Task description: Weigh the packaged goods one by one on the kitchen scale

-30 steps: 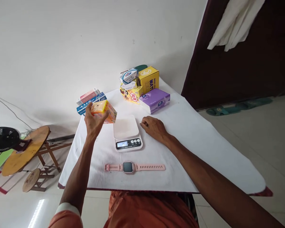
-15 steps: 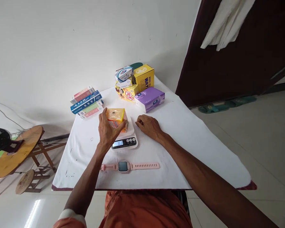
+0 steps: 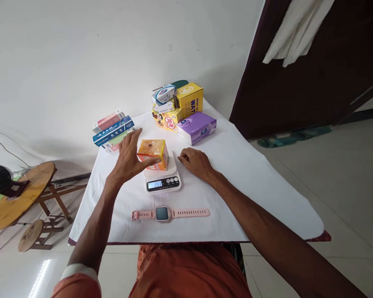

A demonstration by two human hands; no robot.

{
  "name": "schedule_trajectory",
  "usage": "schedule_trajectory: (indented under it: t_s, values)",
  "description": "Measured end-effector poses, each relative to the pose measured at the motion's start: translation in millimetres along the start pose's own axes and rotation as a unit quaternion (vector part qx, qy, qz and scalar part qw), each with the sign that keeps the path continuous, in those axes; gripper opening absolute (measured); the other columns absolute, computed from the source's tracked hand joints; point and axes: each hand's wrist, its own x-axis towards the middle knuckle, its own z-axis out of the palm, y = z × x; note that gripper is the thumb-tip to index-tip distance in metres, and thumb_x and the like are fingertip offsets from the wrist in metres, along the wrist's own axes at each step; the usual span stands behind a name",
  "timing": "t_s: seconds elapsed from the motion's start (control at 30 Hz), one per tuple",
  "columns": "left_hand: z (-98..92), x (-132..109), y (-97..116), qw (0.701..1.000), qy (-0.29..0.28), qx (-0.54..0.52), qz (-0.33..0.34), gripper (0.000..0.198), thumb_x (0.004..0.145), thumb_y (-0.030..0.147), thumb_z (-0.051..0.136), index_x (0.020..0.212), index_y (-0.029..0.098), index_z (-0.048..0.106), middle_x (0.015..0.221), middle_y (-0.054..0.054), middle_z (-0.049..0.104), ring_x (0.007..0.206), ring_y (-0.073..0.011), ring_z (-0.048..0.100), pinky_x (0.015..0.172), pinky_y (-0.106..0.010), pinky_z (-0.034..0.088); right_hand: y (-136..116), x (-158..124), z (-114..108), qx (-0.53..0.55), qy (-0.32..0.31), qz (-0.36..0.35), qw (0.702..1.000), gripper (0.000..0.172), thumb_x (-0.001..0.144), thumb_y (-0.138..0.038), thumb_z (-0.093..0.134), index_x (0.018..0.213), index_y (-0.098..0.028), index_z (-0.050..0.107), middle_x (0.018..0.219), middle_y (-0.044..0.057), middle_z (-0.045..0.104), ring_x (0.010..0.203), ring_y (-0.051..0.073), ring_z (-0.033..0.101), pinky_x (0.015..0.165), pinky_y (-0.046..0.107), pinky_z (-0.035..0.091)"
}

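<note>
An orange and yellow film-wrapped pack (image 3: 153,150) rests on a white digital kitchen scale (image 3: 164,185), whose lit display seems to read 233. My left hand (image 3: 129,159) is just left of the pack, open, fingers raised and spread from the thumb. Its thumb reaches in front of the pack's near side; whether it touches I cannot tell. My right hand (image 3: 196,162) rests on the white cloth to the right of the scale, fingers curled closed with nothing visible in them. A pink-strapped smartwatch (image 3: 162,214) lies flat in front of the scale.
At the back left stand a blue box (image 3: 113,130) and other slim cartons. Behind the scale are a yellow box (image 3: 190,99), several smaller boxes (image 3: 167,119) and a purple tissue pack (image 3: 199,127). A wooden stool (image 3: 31,236) stands on the floor left of the table.
My left hand has let go of the pack and moved left, its fingers opening. The pack stays on the scale; the display has gone from about 363 to 233. My right hand stays put.
</note>
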Motion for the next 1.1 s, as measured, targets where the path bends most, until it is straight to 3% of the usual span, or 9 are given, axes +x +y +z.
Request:
schedule_trajectory:
  t_s: [0.07, 0.13, 0.27, 0.33, 0.5, 0.7, 0.9, 1.1]
  values:
    - [-0.5, 16.1, -1.8, 0.994, -0.096, 0.036, 0.031, 0.099, 0.072, 0.048, 0.088, 0.156, 0.029, 0.039, 0.155, -0.013, 0.049, 0.148, -0.0369, 0.042, 0.122, -0.055, 0.034, 0.6, -0.1, 0.3, 0.000, -0.004, 0.002, 1.000, 0.013, 0.095, -0.023, 0.060, 0.086, -0.020, 0.068, 0.090, 0.006, 0.072, 0.080, 0.018, 0.060, 0.071, 0.028, 0.036]
    - [0.5, 32.0, -3.6, 0.981, -0.178, 0.055, 0.049, 0.092, 0.070, 0.041, 0.089, 0.150, 0.027, 0.047, 0.145, -0.012, 0.057, 0.141, -0.0349, 0.051, 0.119, -0.051, 0.039, 0.9, -0.3, 0.4, 0.004, -0.005, 0.001, 1.000, 0.013, 0.096, -0.023, 0.059, 0.086, -0.020, 0.068, 0.090, 0.006, 0.072, 0.080, 0.018, 0.060, 0.071, 0.028, 0.036]
    - [-5.3, 57.9, -7.8, 0.960, -0.265, 0.058, 0.069, 0.062, 0.068, 0.038, 0.087, 0.124, 0.025, 0.064, 0.120, -0.006, 0.069, 0.113, -0.0290, 0.066, 0.102, -0.040, 0.051, 0.1, -0.9, -0.3, 0.010, -0.002, 0.004, 1.000, 0.014, 0.096, -0.022, 0.059, 0.086, -0.019, 0.067, 0.090, 0.006, 0.071, 0.080, 0.018, 0.059, 0.071, 0.029, 0.036]
    - [-12.8, 70.1, -10.0, 0.964, -0.255, 0.053, 0.062, 0.058, 0.068, 0.040, 0.086, 0.119, 0.025, 0.065, 0.113, -0.004, 0.070, 0.105, -0.0265, 0.067, 0.097, -0.037, 0.053, -0.2, -1.1, -0.5, 0.013, -0.001, 0.005, 1.000, 0.015, 0.096, -0.022, 0.057, 0.085, -0.020, 0.067, 0.089, 0.006, 0.071, 0.079, 0.018, 0.059, 0.070, 0.029, 0.034]
    - [-19.0, 114.9, -14.6, 0.986, -0.149, 0.058, 0.054, 0.061, 0.071, 0.036, 0.083, 0.125, 0.020, 0.061, 0.114, -0.003, 0.065, 0.107, -0.0259, 0.062, 0.098, -0.038, 0.050, 0.7, -0.9, 0.8, 0.018, 0.005, 0.001, 1.000, 0.014, 0.095, -0.021, 0.057, 0.084, -0.020, 0.066, 0.088, 0.006, 0.069, 0.079, 0.018, 0.059, 0.070, 0.029, 0.034]
    - [25.4, 162.1, -19.9, 0.981, -0.184, 0.041, 0.042, 0.065, 0.064, 0.028, 0.087, 0.124, 0.021, 0.063, 0.123, -0.007, 0.063, 0.120, -0.0308, 0.058, 0.108, -0.042, 0.045, 1.1, -0.8, 0.5, 0.023, 0.001, -0.001, 1.000, 0.015, 0.095, -0.020, 0.057, 0.082, -0.021, 0.064, 0.087, 0.004, 0.069, 0.076, 0.017, 0.058, 0.070, 0.028, 0.034]
    - [69.0, 167.7, -19.3, 0.969, -0.239, 0.052, 0.044, 0.083, 0.067, 0.024, 0.083, 0.144, 0.026, 0.054, 0.144, -0.012, 0.057, 0.135, -0.0339, 0.050, 0.116, -0.048, 0.040, 2.1, -1.6, -0.1, 0.020, -0.003, -0.003, 1.000, 0.015, 0.096, -0.020, 0.056, 0.083, -0.021, 0.064, 0.088, 0.005, 0.070, 0.075, 0.017, 0.058, 0.069, 0.028, 0.034]
    - [81.1, 166.9, -12.9, 0.974, -0.208, 0.079, 0.039, 0.081, 0.068, 0.020, 0.085, 0.144, 0.028, 0.057, 0.151, -0.014, 0.048, 0.143, -0.0390, 0.040, 0.116, -0.057, 0.038, 3.9, -2.9, 1.8, 0.016, 0.002, -0.017, 1.000, 0.016, 0.095, -0.020, 0.055, 0.081, -0.021, 0.062, 0.087, 0.006, 0.069, 0.078, 0.019, 0.060, 0.071, 0.029, 0.036]
